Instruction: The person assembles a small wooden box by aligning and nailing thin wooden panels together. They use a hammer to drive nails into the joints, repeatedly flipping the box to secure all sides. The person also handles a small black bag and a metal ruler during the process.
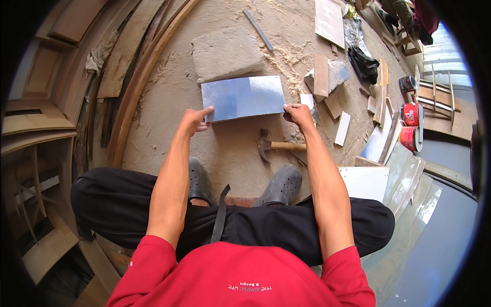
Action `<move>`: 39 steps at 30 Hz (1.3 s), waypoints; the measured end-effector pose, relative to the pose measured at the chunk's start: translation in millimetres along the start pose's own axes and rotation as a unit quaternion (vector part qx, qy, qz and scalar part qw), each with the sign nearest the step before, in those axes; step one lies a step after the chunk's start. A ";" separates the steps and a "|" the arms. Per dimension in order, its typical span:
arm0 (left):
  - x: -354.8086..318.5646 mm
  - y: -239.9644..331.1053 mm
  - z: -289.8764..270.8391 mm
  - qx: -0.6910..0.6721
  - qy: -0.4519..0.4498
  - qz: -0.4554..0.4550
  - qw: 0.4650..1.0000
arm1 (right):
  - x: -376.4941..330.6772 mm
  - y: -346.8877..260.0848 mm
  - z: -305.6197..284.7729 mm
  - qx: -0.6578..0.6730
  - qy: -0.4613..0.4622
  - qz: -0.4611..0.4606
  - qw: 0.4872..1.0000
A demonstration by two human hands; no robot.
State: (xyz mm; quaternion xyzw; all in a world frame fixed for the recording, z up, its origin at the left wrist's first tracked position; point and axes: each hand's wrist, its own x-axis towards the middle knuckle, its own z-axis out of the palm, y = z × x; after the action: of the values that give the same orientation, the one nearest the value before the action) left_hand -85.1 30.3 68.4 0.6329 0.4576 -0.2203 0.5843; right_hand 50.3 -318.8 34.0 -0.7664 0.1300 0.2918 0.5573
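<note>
I hold a shiny blue-grey rectangular sheet (242,97) flat in front of me, above the dusty floor. My left hand (195,120) pinches its near left corner. My right hand (298,114) grips its near right corner. A claw hammer (273,146) with a wooden handle lies on the floor just below the sheet, close under my right wrist. My feet in dark grey clogs (280,185) rest on the ground near it.
A grey stone slab (225,53) lies beyond the sheet. Curved wooden boards (135,77) run along the left. Wood offcuts, a stone block (330,75), a black bag (364,64), red tins (411,125) and white panels (365,181) crowd the right side.
</note>
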 end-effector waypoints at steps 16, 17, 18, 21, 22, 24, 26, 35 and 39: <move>8.1 -7.8 1.1 -0.022 0.021 -0.009 0.999 | 2.1 6.0 0.0 0.021 0.005 0.021 1.000; 6.3 -6.1 2.5 -0.018 0.021 -0.008 1.000 | -0.1 5.5 -0.6 0.034 0.006 0.021 0.999; 4.4 -4.8 3.8 -0.013 0.021 -0.007 1.000 | -0.1 7.5 -0.3 0.038 0.011 0.010 0.999; 3.9 -4.8 5.0 -0.017 0.005 -0.005 1.000 | 1.3 14.6 -0.4 0.047 0.024 -0.010 0.999; 4.4 -5.8 4.4 -0.017 0.010 -0.006 1.000 | 1.7 14.0 0.8 0.049 0.025 -0.005 0.998; 5.5 -7.7 3.2 -0.017 0.020 -0.008 1.000 | 2.1 13.2 3.4 0.034 0.023 -0.008 0.999; 6.4 -6.3 3.7 -0.019 0.012 -0.010 1.000 | 8.3 17.7 0.8 -0.001 0.023 -0.021 1.000; 2.2 0.0 5.9 0.056 0.034 0.006 0.998 | 15.6 18.5 -2.6 -0.043 0.007 0.002 0.999; -1.6 25.6 12.4 0.307 0.143 0.041 0.940 | -5.4 -4.7 -5.6 -0.004 0.014 0.025 1.000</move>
State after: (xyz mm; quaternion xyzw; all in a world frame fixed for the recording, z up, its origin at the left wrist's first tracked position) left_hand -61.3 20.7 80.8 0.8245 0.4206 -0.2331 0.2983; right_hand 50.2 -323.1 42.0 -0.7691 0.1560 0.2956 0.5448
